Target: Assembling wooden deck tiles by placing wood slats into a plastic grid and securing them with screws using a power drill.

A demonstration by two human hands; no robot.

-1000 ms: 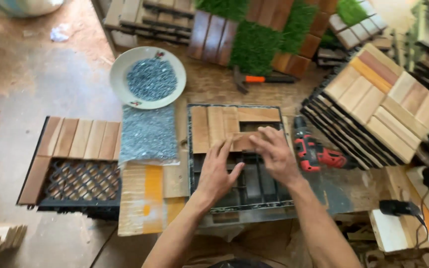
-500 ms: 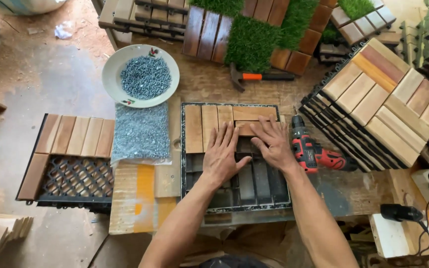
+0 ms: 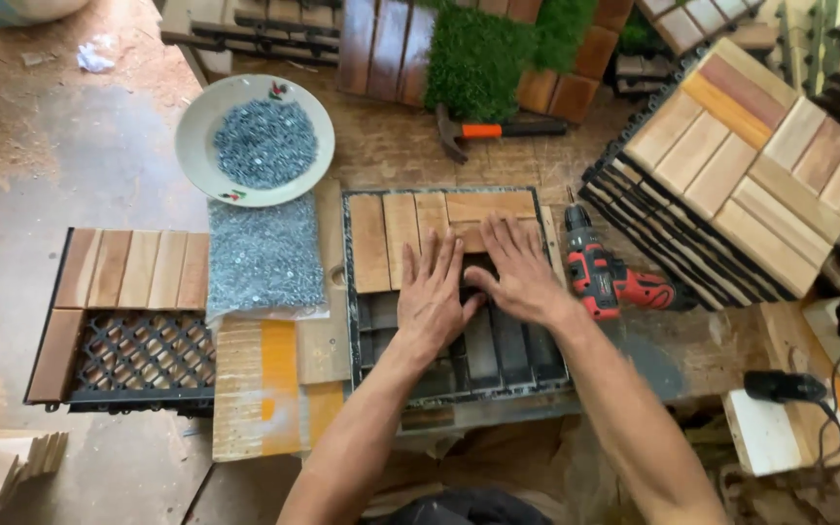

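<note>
Both hands are flat on the black plastic grid tile (image 3: 459, 350) in the middle of the table (image 3: 391, 156), fingers spread, nothing gripped. My left hand (image 3: 432, 297) and right hand (image 3: 515, 267) sit side by side, thumbs nearly touching, pressing a short wooden slat (image 3: 473, 236) where the laid slats end. Upper part of the tile is already covered in wood slats (image 3: 396, 238), the lower part is bare grid. Just right of it lies a red cordless drill (image 3: 610, 277). To the left there's a bag of screws (image 3: 264, 255) and a white bowl of screws (image 3: 255, 139). A hammer (image 3: 493, 129) lies above the tile.
</note>
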